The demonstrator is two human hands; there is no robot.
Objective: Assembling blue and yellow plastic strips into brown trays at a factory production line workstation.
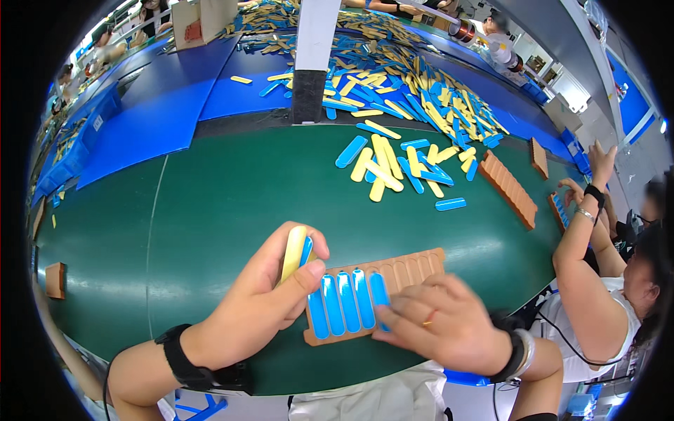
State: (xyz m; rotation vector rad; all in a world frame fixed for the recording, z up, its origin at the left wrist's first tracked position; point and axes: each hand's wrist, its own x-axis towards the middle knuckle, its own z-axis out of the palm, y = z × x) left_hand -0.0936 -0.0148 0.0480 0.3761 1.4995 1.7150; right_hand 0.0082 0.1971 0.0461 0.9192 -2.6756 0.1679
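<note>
A brown slotted tray (397, 275) lies on the green table in front of me, tilted a little up to the right. Its left slots hold several blue strips (347, 302) with rounded ends; the slots to the right are bare. My left hand (284, 277) is closed around a yellow strip (293, 251) and a blue one, held upright over the tray's left end. My right hand (439, 316) rests over the tray's middle, its fingertips against the rightmost blue strip (380, 293). Part of that strip is hidden by the fingers, and whether they grip it does not show.
Loose blue and yellow strips (382, 165) lie beyond the tray, with a large heap (449, 105) behind them. Another brown tray (507, 189) stands at right, near a co-worker's arm (583, 231). A grey post (312, 63) rises at the table's far edge.
</note>
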